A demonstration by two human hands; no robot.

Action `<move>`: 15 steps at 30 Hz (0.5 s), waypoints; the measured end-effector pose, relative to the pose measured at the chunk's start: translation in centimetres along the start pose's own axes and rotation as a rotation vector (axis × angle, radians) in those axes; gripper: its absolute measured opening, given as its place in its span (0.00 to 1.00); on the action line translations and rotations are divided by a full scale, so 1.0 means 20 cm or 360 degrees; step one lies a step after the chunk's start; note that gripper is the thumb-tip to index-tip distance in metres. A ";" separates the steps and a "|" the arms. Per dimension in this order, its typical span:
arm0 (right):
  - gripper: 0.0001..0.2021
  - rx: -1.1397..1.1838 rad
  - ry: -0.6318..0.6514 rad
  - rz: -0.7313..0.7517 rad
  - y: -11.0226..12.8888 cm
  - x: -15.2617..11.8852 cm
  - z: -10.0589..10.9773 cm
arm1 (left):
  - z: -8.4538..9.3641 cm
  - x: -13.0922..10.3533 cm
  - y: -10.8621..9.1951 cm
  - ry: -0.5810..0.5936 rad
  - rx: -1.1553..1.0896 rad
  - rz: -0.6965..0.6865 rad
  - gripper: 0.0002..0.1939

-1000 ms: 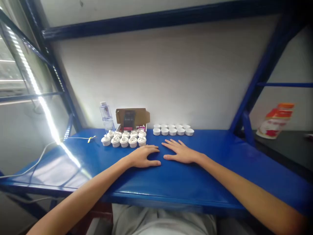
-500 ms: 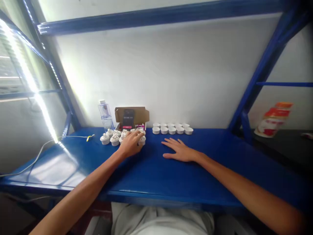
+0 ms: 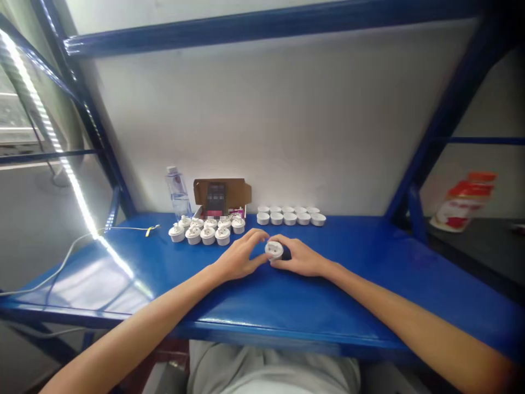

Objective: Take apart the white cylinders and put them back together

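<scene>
A small white lidded cup (image 3: 274, 250) is between my two hands above the middle of the blue table (image 3: 262, 306). My left hand (image 3: 243, 255) curves round its left side, thumb and fingers at the cup. From the right, my right hand (image 3: 299, 257) has its thumb and fingers closed round the same cup. Several similar white cups with lids (image 3: 208, 235) stand in two rows to the left. Behind my right hand are two rows of white open cups (image 3: 290, 218), near the wall.
A clear bottle (image 3: 178, 194) and an open cardboard box (image 3: 238, 191) holding a dark device stand at the back left. A white cable (image 3: 74, 247) crosses the left side. At the far right is a red and white bottle (image 3: 461, 202).
My left hand has moved right from the lidded cups, and one cup is now between my hands. My right hand has gone from spread fingers to a grip round it.
</scene>
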State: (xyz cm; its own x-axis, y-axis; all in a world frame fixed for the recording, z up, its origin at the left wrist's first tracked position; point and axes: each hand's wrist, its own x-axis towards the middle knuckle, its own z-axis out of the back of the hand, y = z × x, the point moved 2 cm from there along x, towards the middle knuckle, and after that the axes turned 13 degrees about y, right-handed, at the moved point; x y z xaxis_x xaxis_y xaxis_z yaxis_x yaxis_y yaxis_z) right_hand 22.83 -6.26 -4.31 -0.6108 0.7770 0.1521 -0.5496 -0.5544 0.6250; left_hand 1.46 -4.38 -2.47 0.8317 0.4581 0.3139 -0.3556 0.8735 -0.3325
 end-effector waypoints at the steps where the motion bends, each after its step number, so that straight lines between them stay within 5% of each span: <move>1: 0.23 0.0003 -0.0020 -0.0045 0.00 0.00 0.00 | 0.00 0.01 0.02 -0.0029 0.0021 0.0036 0.16; 11: 0.31 0.0051 -0.0096 -0.0097 -0.04 -0.01 0.03 | -0.09 0.44 0.28 0.0080 0.0452 0.0539 0.15; 15: 0.28 0.0177 -0.0120 -0.0096 -0.06 -0.02 0.04 | -0.06 0.44 0.27 0.0149 0.0498 0.0609 0.10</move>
State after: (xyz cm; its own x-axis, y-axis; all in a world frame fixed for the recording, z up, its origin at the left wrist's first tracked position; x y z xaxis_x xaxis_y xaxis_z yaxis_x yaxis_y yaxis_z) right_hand 24.15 -5.59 -4.59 -0.5316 0.8305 0.1665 -0.5150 -0.4730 0.7149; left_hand 7.36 4.16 -2.50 0.6463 0.7509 0.1355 -0.7414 0.6600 -0.1213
